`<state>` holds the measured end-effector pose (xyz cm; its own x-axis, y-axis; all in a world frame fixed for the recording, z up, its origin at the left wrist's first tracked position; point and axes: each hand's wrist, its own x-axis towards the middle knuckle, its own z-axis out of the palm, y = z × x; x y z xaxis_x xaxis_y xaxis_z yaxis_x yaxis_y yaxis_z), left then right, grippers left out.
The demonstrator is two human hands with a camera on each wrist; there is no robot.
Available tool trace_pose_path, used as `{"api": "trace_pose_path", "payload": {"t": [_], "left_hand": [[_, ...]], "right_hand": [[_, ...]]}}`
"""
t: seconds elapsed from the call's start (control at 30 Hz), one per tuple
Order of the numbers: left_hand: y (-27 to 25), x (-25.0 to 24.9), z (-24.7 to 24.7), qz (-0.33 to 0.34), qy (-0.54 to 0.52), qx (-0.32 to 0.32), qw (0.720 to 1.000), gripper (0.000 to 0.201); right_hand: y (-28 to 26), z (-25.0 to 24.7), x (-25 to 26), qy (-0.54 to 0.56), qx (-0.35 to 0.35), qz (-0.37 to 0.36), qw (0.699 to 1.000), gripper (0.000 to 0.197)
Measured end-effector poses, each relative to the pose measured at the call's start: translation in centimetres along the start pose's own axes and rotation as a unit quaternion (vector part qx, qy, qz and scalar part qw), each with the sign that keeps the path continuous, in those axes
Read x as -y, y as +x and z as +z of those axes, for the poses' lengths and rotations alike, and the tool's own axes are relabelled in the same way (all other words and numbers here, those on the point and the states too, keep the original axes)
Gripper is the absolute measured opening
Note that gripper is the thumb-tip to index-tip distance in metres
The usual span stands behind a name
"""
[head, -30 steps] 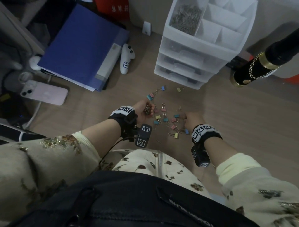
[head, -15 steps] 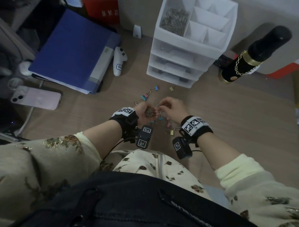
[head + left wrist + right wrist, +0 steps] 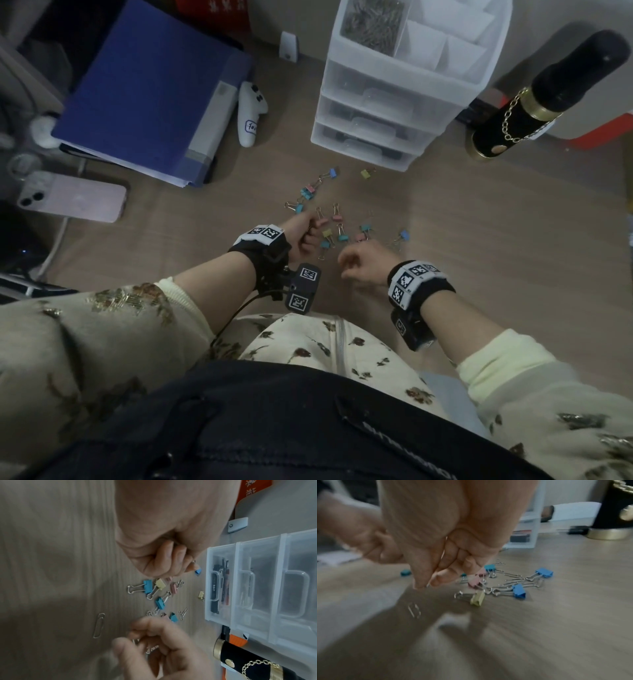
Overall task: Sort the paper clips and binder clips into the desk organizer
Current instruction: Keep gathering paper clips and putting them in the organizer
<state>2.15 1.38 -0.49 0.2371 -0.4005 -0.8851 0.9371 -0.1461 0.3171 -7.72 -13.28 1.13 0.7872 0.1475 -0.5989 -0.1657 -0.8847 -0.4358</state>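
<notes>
Colourful binder clips lie scattered on the wooden desk in front of the white desk organizer. Its top left compartment holds a heap of paper clips. My left hand is a closed fist at the left of the scatter, gripping a bunch of paper clips gathered in the palm. My right hand hovers nearer to me; in the left wrist view it pinches a few paper clips between thumb and fingers. One loose paper clip lies on the desk just below its fingertips.
A blue binder, a white controller and a phone lie to the left. A black bottle with a gold chain stands right of the organizer. Bare desk stretches to the right.
My right hand has drawn back from the left palm toward me. The left hand has closed from a cupped palm into a fist over its clips.
</notes>
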Motion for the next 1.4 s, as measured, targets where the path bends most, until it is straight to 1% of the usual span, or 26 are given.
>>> {"api": "trace_pose_path", "payload": {"t": [0.03,0.1,0.2,0.27,0.4,0.57,0.8,0.87,0.93,1.03,1.1,1.2,1.33,1.4], "left_hand": [[0.0,0.1,-0.2,0.0,0.001,0.001,1.0,0.035],[0.2,0.3,-0.5,0.001,0.002,-0.003,1.0,0.035],[0.5,0.3,-1.0,-0.001,-0.001,-0.008,1.0,0.036],[0.5,0.3,-1.3,-0.001,-0.003,-0.013,1.0,0.036],[0.4,0.1,-1.3,0.008,-0.004,-0.029,1.0,0.031],[0.5,-0.1,-1.4,0.022,-0.017,-0.044,0.999,0.03],[0.6,-0.5,-1.2,0.028,-0.05,-0.056,0.997,0.026],[0.3,-0.7,-1.1,0.031,-0.056,-0.055,0.996,0.025],[0.1,-0.9,-0.7,0.043,-0.061,-0.044,0.996,0.028],[-0.1,-1.1,-0.2,0.059,-0.067,-0.019,0.996,0.03],[0.0,-1.1,-0.2,0.057,-0.071,-0.005,0.996,0.027],[-0.2,-1.2,-0.2,0.048,-0.077,0.015,0.996,0.023],[-0.5,-0.9,0.4,0.074,-0.066,0.07,0.993,0.029],[-0.8,-1.3,0.7,0.086,-0.056,0.074,0.992,0.029]], "right_hand": [[0.0,0.4,0.1,-0.021,0.015,-0.006,1.0,0.02],[0.2,1.0,0.2,-0.039,0.017,-0.009,0.999,0.013],[0.4,1.6,0.8,-0.074,0.031,-0.021,0.997,0.014],[0.6,2.1,1.2,-0.089,0.042,-0.031,0.995,0.01],[0.8,2.4,1.5,-0.115,0.051,-0.038,0.991,0.017],[0.8,2.4,1.8,-0.165,0.055,-0.05,0.983,0.016],[0.4,3.0,1.7,-0.269,0.046,-0.08,0.959,0.019],[0.3,2.6,1.7,-0.244,0.029,-0.078,0.966,0.018],[0.3,1.6,1.8,-0.201,0.002,-0.065,0.977,0.019],[0.5,-0.5,2.5,-0.124,-0.061,-0.034,0.99,0.01],[0.7,-1.6,3.0,-0.066,-0.116,-0.026,0.991,0.007],[1.2,-2.7,4.1,-0.01,-0.185,-0.049,0.982,0.009],[1.8,-3.4,5.6,-0.003,-0.205,-0.089,0.975,0.016],[2.0,-3.6,5.7,-0.001,-0.214,-0.106,0.971,0.018]]}}
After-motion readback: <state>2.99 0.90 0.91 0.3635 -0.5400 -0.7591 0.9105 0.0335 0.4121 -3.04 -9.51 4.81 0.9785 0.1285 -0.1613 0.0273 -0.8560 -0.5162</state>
